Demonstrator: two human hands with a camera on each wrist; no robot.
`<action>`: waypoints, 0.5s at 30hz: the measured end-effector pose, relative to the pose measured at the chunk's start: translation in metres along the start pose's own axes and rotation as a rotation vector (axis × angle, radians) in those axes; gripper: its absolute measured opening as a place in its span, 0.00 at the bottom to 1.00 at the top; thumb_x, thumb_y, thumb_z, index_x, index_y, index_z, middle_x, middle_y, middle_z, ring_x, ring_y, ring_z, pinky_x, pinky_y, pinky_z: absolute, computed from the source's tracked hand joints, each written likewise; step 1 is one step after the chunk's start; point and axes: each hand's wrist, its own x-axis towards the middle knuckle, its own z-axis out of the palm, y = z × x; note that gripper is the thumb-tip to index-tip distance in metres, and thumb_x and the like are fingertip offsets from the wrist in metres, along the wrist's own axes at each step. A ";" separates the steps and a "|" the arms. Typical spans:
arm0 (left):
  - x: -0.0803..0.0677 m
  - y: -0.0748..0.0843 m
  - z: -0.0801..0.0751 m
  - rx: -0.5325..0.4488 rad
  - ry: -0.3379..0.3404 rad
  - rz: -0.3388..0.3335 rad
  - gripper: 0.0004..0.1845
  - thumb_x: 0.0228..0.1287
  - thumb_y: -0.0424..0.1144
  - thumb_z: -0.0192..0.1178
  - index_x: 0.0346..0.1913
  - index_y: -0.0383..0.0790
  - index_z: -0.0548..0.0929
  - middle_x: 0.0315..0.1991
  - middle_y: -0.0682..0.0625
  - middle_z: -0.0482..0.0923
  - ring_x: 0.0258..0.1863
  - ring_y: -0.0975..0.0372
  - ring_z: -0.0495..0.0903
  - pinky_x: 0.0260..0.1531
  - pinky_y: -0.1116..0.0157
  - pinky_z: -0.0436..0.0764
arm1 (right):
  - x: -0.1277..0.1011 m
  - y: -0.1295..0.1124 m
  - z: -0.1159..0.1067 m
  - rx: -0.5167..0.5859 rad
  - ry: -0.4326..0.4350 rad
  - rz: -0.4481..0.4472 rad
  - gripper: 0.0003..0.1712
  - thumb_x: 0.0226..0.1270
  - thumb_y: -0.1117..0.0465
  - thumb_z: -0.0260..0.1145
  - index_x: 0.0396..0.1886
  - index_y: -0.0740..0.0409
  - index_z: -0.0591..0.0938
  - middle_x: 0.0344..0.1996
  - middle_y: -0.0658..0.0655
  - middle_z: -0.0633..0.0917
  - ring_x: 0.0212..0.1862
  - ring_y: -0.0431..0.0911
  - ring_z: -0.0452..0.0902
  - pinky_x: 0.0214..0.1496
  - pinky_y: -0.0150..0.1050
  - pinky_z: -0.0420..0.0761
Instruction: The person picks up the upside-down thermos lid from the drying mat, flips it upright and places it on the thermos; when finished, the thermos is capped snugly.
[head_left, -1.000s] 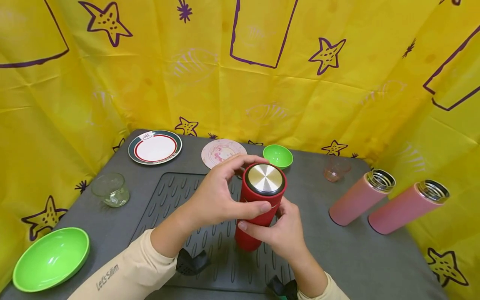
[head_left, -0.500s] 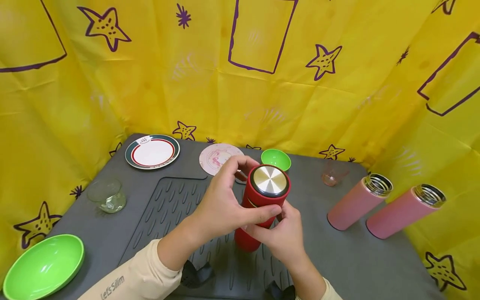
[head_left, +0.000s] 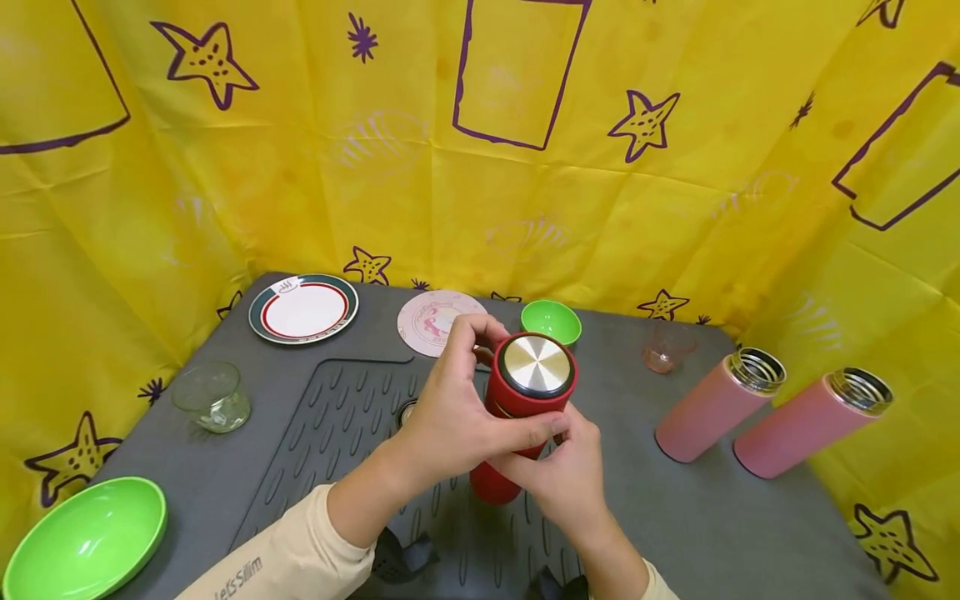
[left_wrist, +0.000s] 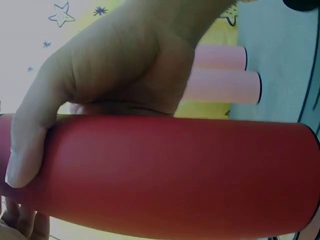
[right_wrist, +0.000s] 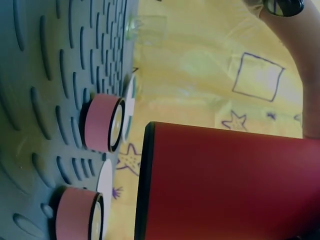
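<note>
Red flask (head_left: 517, 417): upright on the ribbed mat (head_left: 337, 433), mid-desk, lid on. I see my left hand (head_left: 450, 417) gripping its upper part, my right hand (head_left: 562, 471) gripping its body. Two pink flasks (head_left: 712, 408) lie right.

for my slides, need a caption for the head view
Both hands grip a red flask upright over a grey ridged mat.

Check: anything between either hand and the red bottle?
Nothing visible. The left hand grips the red bottle near its capped top, and the right hand holds the body directly; both are in contact.
</note>
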 end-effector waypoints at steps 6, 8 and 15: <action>0.000 -0.003 -0.002 0.006 -0.043 0.045 0.33 0.49 0.42 0.72 0.59 0.45 0.70 0.50 0.56 0.75 0.51 0.60 0.72 0.50 0.58 0.75 | -0.002 0.003 0.000 0.013 0.020 0.010 0.28 0.45 0.66 0.79 0.50 0.49 0.82 0.42 0.49 0.86 0.44 0.48 0.82 0.44 0.44 0.82; -0.001 -0.003 -0.003 0.007 -0.054 0.047 0.35 0.48 0.43 0.71 0.61 0.45 0.69 0.51 0.56 0.75 0.52 0.59 0.71 0.50 0.58 0.74 | -0.002 0.003 0.000 0.009 0.027 -0.003 0.28 0.45 0.66 0.79 0.49 0.50 0.83 0.41 0.49 0.87 0.43 0.48 0.82 0.43 0.44 0.83; 0.000 0.000 0.006 -0.018 0.023 -0.025 0.40 0.42 0.41 0.79 0.55 0.46 0.64 0.50 0.54 0.70 0.50 0.59 0.71 0.46 0.58 0.77 | -0.003 0.003 0.001 -0.011 0.052 -0.031 0.28 0.44 0.67 0.80 0.48 0.51 0.83 0.41 0.50 0.86 0.43 0.48 0.81 0.43 0.42 0.82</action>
